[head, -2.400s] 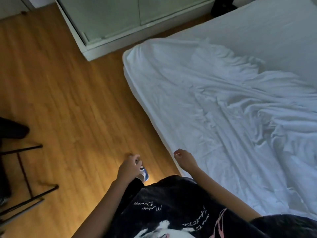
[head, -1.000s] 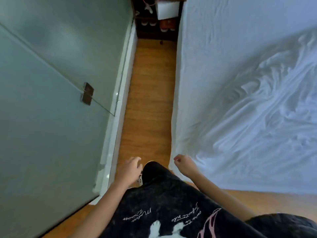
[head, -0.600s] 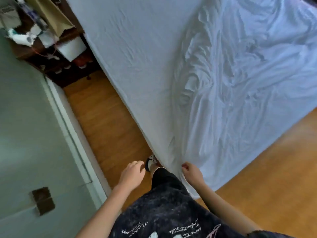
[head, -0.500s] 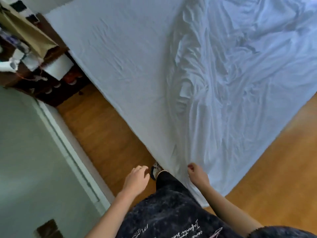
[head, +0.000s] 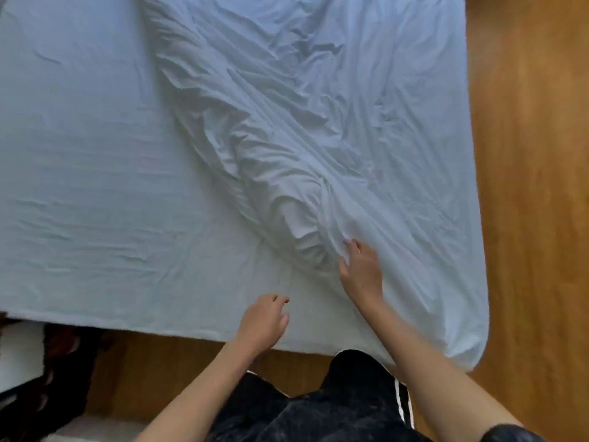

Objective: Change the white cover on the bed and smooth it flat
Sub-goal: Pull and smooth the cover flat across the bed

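A bed (head: 79, 193) fills most of the head view, its near edge running across the lower part of the picture and its rounded corner at the lower right. The left part of the bed shows a fairly flat white surface with shallow creases. A white cover (head: 318, 122) lies over the middle and right part, bunched into a long ridge of deep folds that runs diagonally from the upper left down toward the near edge, with finer wrinkles fanning out to the right as far as the bed's side. A wooden floor (head: 529, 186) shows along the right side and in a strip below the bed's near edge. Dark shorts (head: 338, 406) with a white stripe at the hem sit at the bottom centre, against the bed's edge. A dark, blurred piece of furniture (head: 47, 387) stands at the lower left. The right hand (head: 361, 271) rests on the cover at the lower end of the bunched ridge, fingers extended and touching the folds. The left hand (head: 264, 320) hovers over the flat part near the bed's edge, fingers loosely curled and holding nothing.
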### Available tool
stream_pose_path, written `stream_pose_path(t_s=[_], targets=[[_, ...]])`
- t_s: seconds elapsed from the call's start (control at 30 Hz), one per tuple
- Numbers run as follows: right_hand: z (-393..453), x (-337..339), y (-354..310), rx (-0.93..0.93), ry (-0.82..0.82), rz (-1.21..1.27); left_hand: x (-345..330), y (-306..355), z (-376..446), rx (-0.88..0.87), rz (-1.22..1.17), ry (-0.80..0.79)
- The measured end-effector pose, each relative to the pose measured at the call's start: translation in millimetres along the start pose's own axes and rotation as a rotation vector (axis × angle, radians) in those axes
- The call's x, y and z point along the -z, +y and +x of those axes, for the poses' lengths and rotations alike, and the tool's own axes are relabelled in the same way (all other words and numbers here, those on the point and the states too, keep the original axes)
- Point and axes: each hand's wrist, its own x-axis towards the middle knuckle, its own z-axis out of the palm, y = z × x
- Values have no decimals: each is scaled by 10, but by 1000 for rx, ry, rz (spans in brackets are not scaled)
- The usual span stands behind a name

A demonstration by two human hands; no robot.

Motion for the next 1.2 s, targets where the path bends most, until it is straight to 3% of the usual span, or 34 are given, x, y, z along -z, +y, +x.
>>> stream_pose_path(t_s=[0.1, 0.27, 0.43, 0.57, 0.73, 0.97, 1.03, 1.1, 1.2], targets=[[372, -197, -185, -95, 250, -37, 384, -274, 547, -246, 104, 93], [829, -504, -328, -210, 109, -182, 933, -371, 1550, -557, 196, 293], [1100, -758, -162, -282, 213, -164, 1048, -150, 2325, -737, 344, 258], [1200, -833, 80, -330, 272, 56, 962, -79, 2768, -704, 566, 190], [1225, -946, 363, -377, 363, 331, 731, -8, 3083, -636, 505, 270], [1431, -1256, 566, -418, 429, 166, 453, -735, 2855, -751, 297, 494], [1465, -1305, 534, -442, 353, 44, 394, -1086, 2588, -781, 256, 552], [1432, -1465, 393, -322, 295, -93, 272, -1476, 2336, -805, 241, 616], [1289, -1709, 154, -283, 267, -99, 75, -1867, 2168, -800, 251, 618]])
